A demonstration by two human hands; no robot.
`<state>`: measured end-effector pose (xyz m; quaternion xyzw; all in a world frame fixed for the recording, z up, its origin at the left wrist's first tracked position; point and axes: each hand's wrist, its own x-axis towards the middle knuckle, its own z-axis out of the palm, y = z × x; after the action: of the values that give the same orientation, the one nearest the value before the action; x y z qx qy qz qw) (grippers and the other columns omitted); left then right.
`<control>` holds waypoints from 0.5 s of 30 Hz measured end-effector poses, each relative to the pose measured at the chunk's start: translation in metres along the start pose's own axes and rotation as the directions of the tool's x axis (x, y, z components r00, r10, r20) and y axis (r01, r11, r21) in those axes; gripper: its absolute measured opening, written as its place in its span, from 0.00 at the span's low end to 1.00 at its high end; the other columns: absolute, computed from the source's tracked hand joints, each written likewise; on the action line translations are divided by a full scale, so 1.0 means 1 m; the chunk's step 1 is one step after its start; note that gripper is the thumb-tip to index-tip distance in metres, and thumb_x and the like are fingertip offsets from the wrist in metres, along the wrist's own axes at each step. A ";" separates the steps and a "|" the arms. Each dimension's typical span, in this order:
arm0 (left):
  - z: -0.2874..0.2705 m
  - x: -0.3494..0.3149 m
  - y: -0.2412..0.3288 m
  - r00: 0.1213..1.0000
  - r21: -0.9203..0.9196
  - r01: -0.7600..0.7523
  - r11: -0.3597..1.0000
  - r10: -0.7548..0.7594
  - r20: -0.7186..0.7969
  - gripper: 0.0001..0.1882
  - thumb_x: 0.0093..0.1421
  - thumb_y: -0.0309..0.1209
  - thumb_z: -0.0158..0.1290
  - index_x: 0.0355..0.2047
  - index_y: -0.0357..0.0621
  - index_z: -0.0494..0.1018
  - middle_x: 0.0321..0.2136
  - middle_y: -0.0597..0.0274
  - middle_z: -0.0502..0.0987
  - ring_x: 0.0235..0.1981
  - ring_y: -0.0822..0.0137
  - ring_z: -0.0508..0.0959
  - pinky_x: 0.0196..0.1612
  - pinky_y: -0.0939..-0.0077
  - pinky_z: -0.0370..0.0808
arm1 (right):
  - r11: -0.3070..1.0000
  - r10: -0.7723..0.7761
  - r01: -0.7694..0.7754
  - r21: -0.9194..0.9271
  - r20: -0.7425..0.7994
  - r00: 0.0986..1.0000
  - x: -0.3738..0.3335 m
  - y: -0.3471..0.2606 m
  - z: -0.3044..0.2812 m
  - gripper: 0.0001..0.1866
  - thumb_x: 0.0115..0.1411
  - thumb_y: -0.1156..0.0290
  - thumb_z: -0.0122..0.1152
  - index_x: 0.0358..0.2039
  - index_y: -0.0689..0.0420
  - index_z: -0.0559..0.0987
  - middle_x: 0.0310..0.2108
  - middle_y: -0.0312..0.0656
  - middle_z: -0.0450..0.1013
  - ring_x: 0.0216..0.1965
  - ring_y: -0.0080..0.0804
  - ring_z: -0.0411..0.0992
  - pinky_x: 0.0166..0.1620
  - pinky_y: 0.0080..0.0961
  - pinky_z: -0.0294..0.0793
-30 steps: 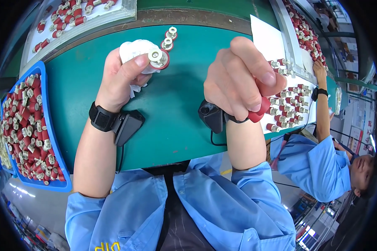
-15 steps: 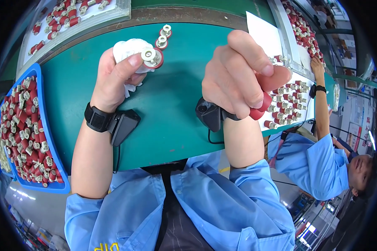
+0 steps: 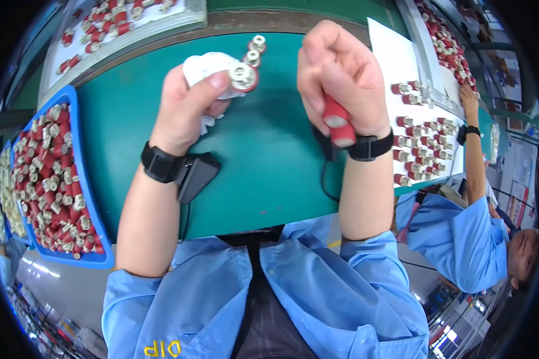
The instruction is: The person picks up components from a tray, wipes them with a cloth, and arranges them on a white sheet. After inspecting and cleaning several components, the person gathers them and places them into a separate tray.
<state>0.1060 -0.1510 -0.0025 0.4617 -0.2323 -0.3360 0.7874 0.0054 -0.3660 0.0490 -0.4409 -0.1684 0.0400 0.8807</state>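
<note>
- Across the middle of the head view, above the smooth green tabletop (image 3: 263, 161), pinches with the left hand (image 3: 185, 110) a short red cylindrical piece with a pale metallic fitting (image 3: 243, 76), pressing with the thumb beside the fitting and gripping a bunched, crumpled white cloth (image 3: 212, 63) too.
- To the right, holds with the right hand (image 3: 348, 84) at least two short red cylinders with greyish end faces (image 3: 335, 115), closed inside curled fingers and poking out toward the wrist; cannot tell the full count, nor what touches the blurred fingertips.
- Just beyond the left hand, shows two matching red-and-metal pieces (image 3: 253, 58) lined up on the green surface.
- By look, probably light and stiff, perhaps slippery along the smooth red side and easier to damage at the fitting; best taken round the red barrel.
- At left, shows a blue plastic tray with raised walls (image 3: 90, 197), heaped with loose red-and-metal pieces at all angles.
- At upper left, shows a white-floored, grey-edged tray (image 3: 102, 57) with scattered pieces.
- At right, shows a flat white sheet (image 3: 389, 51) bearing grouped pieces, and beyond, a pale-edged tray (image 3: 422, 54) crowded with more, near a co-worker's hand (image 3: 468, 96).
</note>
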 end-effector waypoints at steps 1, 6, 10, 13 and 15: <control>0.002 0.001 0.000 1.000 -0.010 0.002 1.000 -0.002 0.018 0.14 0.62 0.36 0.56 0.40 0.36 0.76 0.26 0.70 0.74 0.21 0.82 0.63 0.21 0.85 0.57 | 0.987 0.004 -0.012 -0.161 -0.050 0.999 0.001 0.000 -0.004 0.20 0.60 0.63 0.67 0.45 0.60 0.70 0.22 0.38 0.72 0.14 0.19 0.66 0.17 0.15 0.65; 0.004 0.001 -0.003 1.000 0.125 -0.027 0.992 0.029 -0.008 0.12 0.63 0.35 0.57 0.38 0.38 0.77 0.24 0.72 0.74 0.20 0.83 0.64 0.21 0.85 0.58 | 0.750 0.008 -0.088 -0.655 -0.124 0.992 0.006 0.008 0.006 0.20 0.59 0.73 0.67 0.49 0.62 0.72 0.23 0.34 0.71 0.20 0.14 0.67 0.22 0.13 0.66; 0.013 0.005 -0.007 0.981 0.316 -0.185 0.931 0.195 -0.002 0.11 0.63 0.35 0.58 0.39 0.39 0.78 0.20 0.74 0.72 0.19 0.85 0.64 0.20 0.86 0.57 | 0.571 -0.060 -0.073 -0.818 -0.131 0.990 0.010 0.026 0.013 0.16 0.58 0.77 0.66 0.47 0.60 0.76 0.24 0.32 0.71 0.22 0.12 0.68 0.23 0.12 0.66; 0.010 0.006 -0.003 0.985 0.243 -0.076 0.967 0.110 -0.130 0.11 0.64 0.35 0.58 0.37 0.40 0.77 0.19 0.75 0.71 0.17 0.85 0.62 0.18 0.85 0.56 | 0.575 -0.131 -0.114 -0.810 -0.229 0.965 0.012 0.020 0.013 0.14 0.57 0.76 0.67 0.44 0.59 0.77 0.24 0.32 0.73 0.23 0.12 0.69 0.24 0.11 0.66; 0.007 0.008 0.000 0.979 0.199 -0.027 0.980 0.066 -0.191 0.11 0.64 0.36 0.58 0.36 0.40 0.77 0.18 0.76 0.70 0.16 0.85 0.62 0.18 0.85 0.55 | 0.678 -0.161 -0.207 -0.705 -0.417 0.895 0.009 0.006 0.010 0.14 0.56 0.74 0.69 0.43 0.58 0.78 0.25 0.33 0.74 0.24 0.13 0.71 0.24 0.12 0.66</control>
<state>0.1067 -0.1614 0.0014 0.5621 -0.1960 -0.2458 0.7650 0.0112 -0.3524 0.0518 -0.7554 0.0421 -0.1215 0.6425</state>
